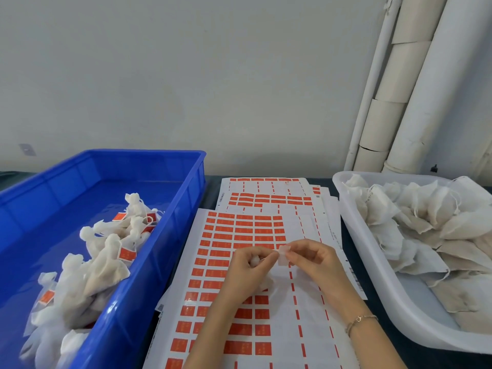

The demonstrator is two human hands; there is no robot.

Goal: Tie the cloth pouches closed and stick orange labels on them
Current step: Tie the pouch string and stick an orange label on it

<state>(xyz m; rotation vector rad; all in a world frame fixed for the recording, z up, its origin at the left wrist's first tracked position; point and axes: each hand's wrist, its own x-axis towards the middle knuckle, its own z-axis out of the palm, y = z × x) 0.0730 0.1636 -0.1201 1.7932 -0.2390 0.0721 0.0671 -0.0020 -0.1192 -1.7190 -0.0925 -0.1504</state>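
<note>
My left hand [249, 267] grips a small white cloth pouch [266, 282], its gathered neck showing between the curled fingers. My right hand [310, 258] pinches a small label [282, 255], seen from its pale back, right at the left hand's fingertips. Both hands hover over a sheet of orange labels [237, 235] lying in the middle of the table. The pouch's body is mostly hidden under my left palm.
A blue crate [159, 251] at the left holds several tied pouches with orange labels [106, 262]. A white tub [372, 262] at the right holds a heap of loose pouches [426, 225]. More label sheets [269, 198] lie behind. Pipes [415, 102] stand at the back right.
</note>
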